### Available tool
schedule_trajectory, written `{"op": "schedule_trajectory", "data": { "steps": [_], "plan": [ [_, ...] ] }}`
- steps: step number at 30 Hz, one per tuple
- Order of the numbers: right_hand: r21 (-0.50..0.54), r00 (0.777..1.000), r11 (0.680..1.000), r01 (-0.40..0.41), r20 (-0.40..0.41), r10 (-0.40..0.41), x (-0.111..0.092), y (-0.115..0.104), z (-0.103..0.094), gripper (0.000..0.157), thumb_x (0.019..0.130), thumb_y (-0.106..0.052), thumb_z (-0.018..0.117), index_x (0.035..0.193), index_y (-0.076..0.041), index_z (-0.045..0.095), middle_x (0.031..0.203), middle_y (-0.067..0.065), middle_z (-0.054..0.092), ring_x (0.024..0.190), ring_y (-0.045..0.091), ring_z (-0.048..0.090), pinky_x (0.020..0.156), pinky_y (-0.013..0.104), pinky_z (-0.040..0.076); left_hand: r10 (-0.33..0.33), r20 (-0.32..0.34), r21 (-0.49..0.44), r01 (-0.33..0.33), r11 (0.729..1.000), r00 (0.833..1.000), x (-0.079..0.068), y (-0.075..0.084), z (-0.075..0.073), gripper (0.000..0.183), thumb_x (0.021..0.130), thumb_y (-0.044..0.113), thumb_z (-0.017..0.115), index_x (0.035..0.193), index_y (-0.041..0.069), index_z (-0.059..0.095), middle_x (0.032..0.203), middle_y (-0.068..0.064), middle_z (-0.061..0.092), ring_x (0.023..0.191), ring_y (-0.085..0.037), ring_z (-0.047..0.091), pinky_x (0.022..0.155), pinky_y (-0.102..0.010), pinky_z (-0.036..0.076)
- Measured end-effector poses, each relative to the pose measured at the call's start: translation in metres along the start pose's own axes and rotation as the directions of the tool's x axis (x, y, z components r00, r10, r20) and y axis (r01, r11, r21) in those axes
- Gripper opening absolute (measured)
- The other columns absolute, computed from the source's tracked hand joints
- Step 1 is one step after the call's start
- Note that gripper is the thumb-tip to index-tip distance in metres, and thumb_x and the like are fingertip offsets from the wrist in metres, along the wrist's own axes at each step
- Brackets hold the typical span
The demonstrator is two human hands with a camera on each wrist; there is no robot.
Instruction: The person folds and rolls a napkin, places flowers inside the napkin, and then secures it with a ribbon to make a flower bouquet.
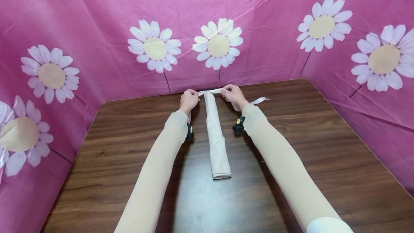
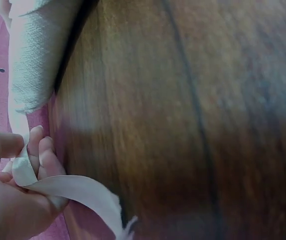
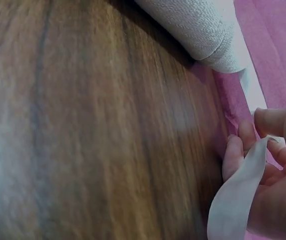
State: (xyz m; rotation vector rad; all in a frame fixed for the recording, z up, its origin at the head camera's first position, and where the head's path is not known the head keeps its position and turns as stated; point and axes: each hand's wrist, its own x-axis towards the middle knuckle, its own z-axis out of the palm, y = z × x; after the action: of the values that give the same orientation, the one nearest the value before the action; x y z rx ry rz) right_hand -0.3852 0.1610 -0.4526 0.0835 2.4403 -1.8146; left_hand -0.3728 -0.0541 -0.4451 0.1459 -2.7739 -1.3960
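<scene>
A pale roll of cloth (image 1: 216, 136) lies lengthwise on the wooden table, its far end between the two hands. Across that far end runs a white ribbon (image 1: 211, 91), stretched sideways. My left hand (image 1: 189, 100) pinches the ribbon on the left; in the left wrist view the ribbon (image 2: 77, 190) passes between thumb and fingers and its frayed tail hangs loose. On the other side my right hand (image 1: 233, 94) pinches it too, and a loose length of ribbon (image 3: 235, 205) trails past the palm in the right wrist view. Whether the ribbon goes under the roll is hidden.
The brown table (image 1: 307, 146) ends at its back edge close beyond both hands. Pink cloth (image 1: 255, 56) printed with daisies hangs behind and on both sides. Dark wrist cameras sit under the left cuff (image 1: 190, 132) and the right cuff (image 1: 238, 125).
</scene>
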Motion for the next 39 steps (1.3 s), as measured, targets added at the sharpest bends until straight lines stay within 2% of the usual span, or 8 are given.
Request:
{"op": "schedule_trajectory", "data": {
  "steps": [5, 11, 18, 24, 27, 30, 35, 39],
  "plan": [
    [-0.019, 1.0, 1.0, 0.006, 0.004, -0.006, 0.0, 0.0, 0.001, 0.024, 0.103, -0.019, 0.06, 0.114, 0.002, 0.059, 0.09, 0.007, 0.06, 0.089, 0.025, 0.062, 0.074, 0.025, 0.053, -0.001, 0.0, 0.02, 0.001, 1.0, 1.0, -0.002, 0.0, -0.002, 0.023, 0.1, 0.02, 0.05, 0.101, 0.008, 0.069, 0.081, -0.002, 0.074, 0.108, -0.024, 0.063, 0.1, -0.036, 0.043],
    [-0.059, 1.0, 0.998, 0.022, 0.004, -0.022, 0.002, 0.002, 0.003, 0.026, 0.102, -0.019, 0.061, 0.115, 0.003, 0.06, 0.09, 0.007, 0.061, 0.083, 0.019, 0.061, 0.074, 0.025, 0.053, 0.004, -0.01, 0.028, -0.004, 1.0, 1.0, -0.002, -0.003, -0.005, 0.021, 0.101, 0.02, 0.055, 0.102, 0.007, 0.071, 0.092, -0.007, 0.075, 0.112, -0.028, 0.062, 0.103, -0.037, 0.041],
    [-0.236, 0.999, 0.971, 0.045, -0.014, -0.05, 0.003, 0.003, 0.011, 0.021, 0.1, -0.023, 0.064, 0.109, -0.004, 0.066, 0.099, 0.01, 0.066, 0.095, 0.023, 0.057, 0.089, 0.035, 0.047, -0.012, -0.022, 0.101, 0.014, 0.995, 1.0, -0.003, -0.013, -0.008, 0.021, 0.101, 0.017, 0.056, 0.103, 0.005, 0.073, 0.105, -0.012, 0.072, 0.115, -0.032, 0.06, 0.105, -0.04, 0.04],
    [-0.374, 0.998, 0.926, 0.044, -0.014, -0.053, -0.001, -0.003, 0.018, 0.024, 0.096, -0.028, 0.068, 0.109, -0.008, 0.071, 0.12, 0.012, 0.066, 0.118, 0.032, 0.055, 0.105, 0.043, 0.04, -0.044, -0.036, 0.123, 0.048, 0.991, 0.998, -0.005, -0.019, -0.015, 0.021, 0.102, 0.016, 0.056, 0.109, 0.004, 0.072, 0.088, -0.013, 0.075, 0.072, -0.022, 0.074, 0.108, -0.035, 0.039],
    [-0.443, 0.998, 0.895, 0.05, -0.005, -0.059, -0.002, -0.006, 0.018, 0.024, 0.095, -0.03, 0.069, 0.108, -0.009, 0.073, 0.122, 0.011, 0.067, 0.12, 0.034, 0.056, 0.105, 0.044, 0.04, -0.058, -0.025, 0.114, 0.061, 0.992, 0.998, -0.006, -0.02, -0.019, 0.021, 0.101, 0.015, 0.057, 0.106, 0.003, 0.073, 0.087, -0.013, 0.075, 0.052, -0.012, 0.067, 0.108, -0.033, 0.04],
    [-0.49, 0.998, 0.87, 0.055, 0.002, -0.062, -0.003, -0.008, 0.016, 0.024, 0.095, -0.03, 0.069, 0.107, -0.01, 0.074, 0.12, 0.009, 0.069, 0.118, 0.033, 0.057, 0.103, 0.044, 0.041, -0.07, 0.01, 0.077, 0.069, 0.995, 0.998, -0.006, -0.021, -0.022, 0.02, 0.1, 0.014, 0.058, 0.103, 0.001, 0.074, 0.085, -0.011, 0.073, 0.046, -0.004, 0.06, 0.099, -0.033, 0.049],
    [-0.511, 0.998, 0.858, 0.038, -0.016, -0.054, -0.001, -0.008, 0.013, 0.02, 0.094, -0.028, 0.07, 0.104, -0.011, 0.074, 0.116, 0.008, 0.07, 0.116, 0.033, 0.058, 0.102, 0.044, 0.041, -0.045, 0.053, 0.061, 0.041, 0.997, 0.998, -0.006, -0.022, -0.026, 0.021, 0.099, 0.013, 0.059, 0.102, -0.001, 0.074, 0.084, -0.012, 0.073, 0.047, -0.004, 0.059, 0.087, -0.032, 0.056],
    [-0.493, 0.998, 0.869, 0.037, -0.019, -0.053, 0.002, -0.007, 0.013, 0.016, 0.091, -0.023, 0.071, 0.099, -0.009, 0.074, 0.111, 0.009, 0.071, 0.114, 0.033, 0.059, 0.103, 0.043, 0.041, 0.001, 0.058, 0.1, -0.007, 0.995, 0.998, -0.007, -0.026, -0.03, 0.021, 0.099, 0.013, 0.059, 0.105, -0.001, 0.073, 0.091, -0.013, 0.075, 0.074, -0.019, 0.07, 0.091, -0.033, 0.052]
  ]
}}
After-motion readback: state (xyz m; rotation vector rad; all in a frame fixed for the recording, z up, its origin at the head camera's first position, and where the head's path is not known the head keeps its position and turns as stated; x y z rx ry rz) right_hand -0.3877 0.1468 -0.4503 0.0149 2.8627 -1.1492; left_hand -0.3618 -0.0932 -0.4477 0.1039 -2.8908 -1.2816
